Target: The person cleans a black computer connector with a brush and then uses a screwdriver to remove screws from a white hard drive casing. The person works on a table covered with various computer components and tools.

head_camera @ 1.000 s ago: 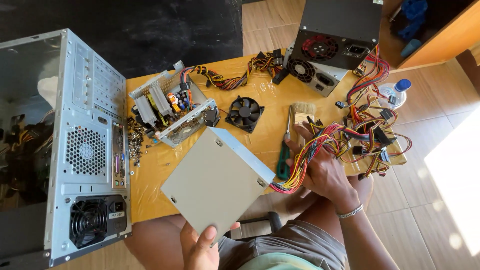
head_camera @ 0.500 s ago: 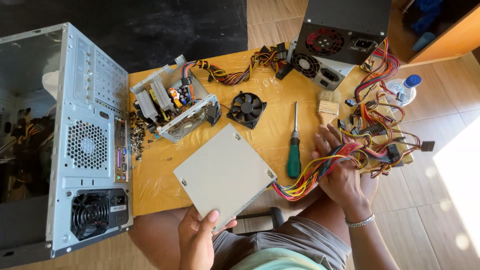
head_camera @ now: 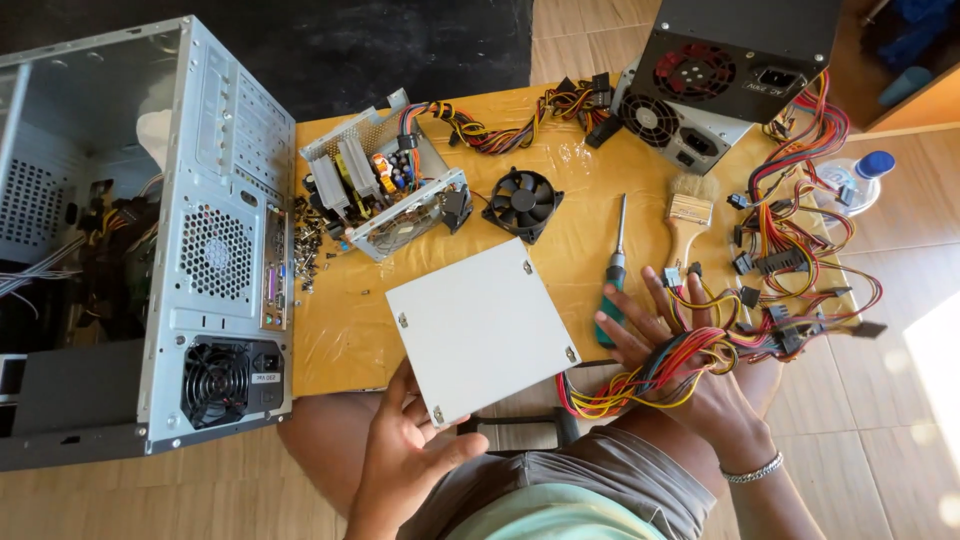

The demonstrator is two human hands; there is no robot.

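Left hand (head_camera: 405, 455) is at the near edge of the table (head_camera: 350, 340), fingers curled up under the near corner of the grey metal power supply box (head_camera: 482, 328), thumb out to the side. It props the box from below, no full wrap around it. The box sits tilted, flat face to the camera, between the two hands, its far corner over the table and its near corner past the table edge above the lap

Right hand (head_camera: 672, 350) is spread, fingers splayed wide, with the coloured wire bundle (head_camera: 640, 375) looped through and around the fingers. The red, yellow and black wires run from the box's right side across the palm and on to the connector tangle (head_camera: 790, 270) further right. Hand is open, wires draped over it rather than pinched

Green-handled screwdriver (head_camera: 613, 285) lies on the table just beyond the right hand's fingertips, shaft pointing away. Paintbrush (head_camera: 688, 215) just right of it. Loose black fan (head_camera: 522, 203) beyond the box, opened power supply (head_camera: 385, 195) with exposed board to its left, pile of screws (head_camera: 305, 245) beside that. Tower case (head_camera: 190, 250) stands at the table's left end, rear panel facing in. Two more power supplies (head_camera: 700, 90) at the far right corner
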